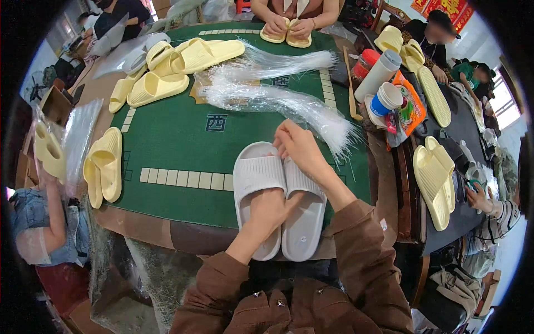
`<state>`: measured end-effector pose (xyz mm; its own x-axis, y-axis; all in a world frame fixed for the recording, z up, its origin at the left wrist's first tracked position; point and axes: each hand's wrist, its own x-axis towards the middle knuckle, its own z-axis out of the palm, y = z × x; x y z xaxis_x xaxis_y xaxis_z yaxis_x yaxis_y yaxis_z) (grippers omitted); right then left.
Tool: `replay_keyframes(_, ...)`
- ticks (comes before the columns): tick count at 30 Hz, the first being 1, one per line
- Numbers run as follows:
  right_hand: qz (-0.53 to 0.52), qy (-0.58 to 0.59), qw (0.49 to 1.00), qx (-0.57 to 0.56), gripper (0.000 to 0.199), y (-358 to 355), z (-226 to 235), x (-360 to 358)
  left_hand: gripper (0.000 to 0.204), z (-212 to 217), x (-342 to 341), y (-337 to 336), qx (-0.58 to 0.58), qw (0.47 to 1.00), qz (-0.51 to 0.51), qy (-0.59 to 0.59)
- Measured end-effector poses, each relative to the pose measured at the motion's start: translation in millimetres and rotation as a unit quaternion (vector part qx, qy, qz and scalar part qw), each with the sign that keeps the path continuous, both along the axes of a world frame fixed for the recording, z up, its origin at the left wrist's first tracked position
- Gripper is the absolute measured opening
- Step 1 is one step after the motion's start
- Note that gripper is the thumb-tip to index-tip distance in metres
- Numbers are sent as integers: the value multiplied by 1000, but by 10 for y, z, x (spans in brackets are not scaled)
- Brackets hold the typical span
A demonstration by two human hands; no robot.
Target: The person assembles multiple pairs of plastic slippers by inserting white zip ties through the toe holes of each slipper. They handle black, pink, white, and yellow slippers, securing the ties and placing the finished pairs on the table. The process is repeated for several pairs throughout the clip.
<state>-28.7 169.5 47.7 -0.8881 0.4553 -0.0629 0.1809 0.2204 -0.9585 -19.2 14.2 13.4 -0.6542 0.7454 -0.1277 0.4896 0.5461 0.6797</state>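
Here, at the near edge of the green worktop point(178, 139), a pair of white slide sandals point(278, 197) lies side by side, soles up, toes pointing away from the person and heels just over the brown rim. The left hand point(270, 209) comes in from below on a brown-sleeved forearm, wrist bent slightly, and rests flat across the seam where the two sandals meet, fingers curled over their middle; its grip is loosely closed, pressing on the pair rather than wrapped round it. The right hand point(297, 146) reaches further forward, forearm slanting up from the lower right, and its fingertips are pinched together at the toe end of the sandals, touching the front edge; whether anything thin is caught between them I cannot tell.

Just beyond that hand a sheaf of clear plastic bags point(278, 100) fans across the felt. Pale yellow sandals point(167, 69) are heaped at the far left corner, and another yellow pair point(104, 164) stands on edge at the left side. Across the worktop another person's hands point(289, 25) hold a yellow pair together. To the right stand a white cylinder container point(378, 75) and a blue-banded cup point(385, 99).
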Motion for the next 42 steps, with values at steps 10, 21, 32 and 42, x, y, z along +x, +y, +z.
replay_keyframes(10, 112, -63, 980, 153, 31, 65, -168, -115, 76, 0, -39, -4, -14, 999, -30, -10)
replay_keyframes(21, -66, 49, 980, 182, 18, 131, -268, -90, 61, 90, -17, -281, 68, 996, -42, -28)
replay_keyframes(32, -152, 131, 972, 124, 16, 87, -257, 45, 34, 458, 212, -652, 132, 975, -63, 168)
replay_keyframes(42, -104, 191, 970, 110, 9, 3, -196, 48, 15, 371, -900, 295, 275, 943, 15, -189)
